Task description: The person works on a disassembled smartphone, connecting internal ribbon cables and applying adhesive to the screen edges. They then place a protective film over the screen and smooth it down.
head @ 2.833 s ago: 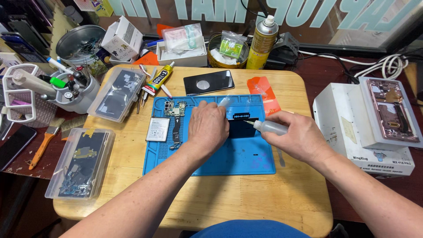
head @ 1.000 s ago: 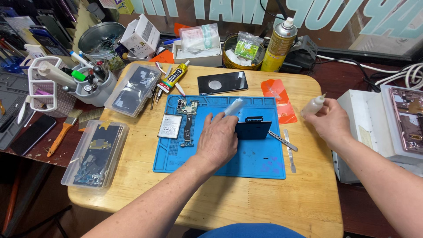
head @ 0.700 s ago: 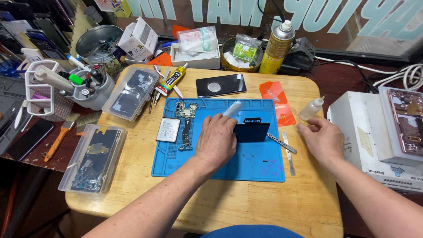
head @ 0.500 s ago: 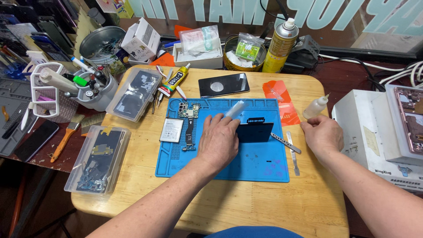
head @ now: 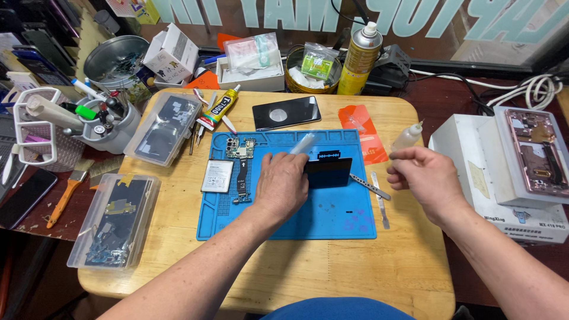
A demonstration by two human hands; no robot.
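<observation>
Here left hand presses dark flat phone part; right hand grips small clear bottle.

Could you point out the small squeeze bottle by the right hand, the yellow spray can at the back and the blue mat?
Small clear plastic squeeze bottle (head: 408, 137), head view, on its body.
Tall yellow spray can (head: 359, 65), head view, mid-body.
Blue rubber work mat (head: 332, 219), head view, bare lower part.

spray can | glue tube | brush | metal bowl
</observation>
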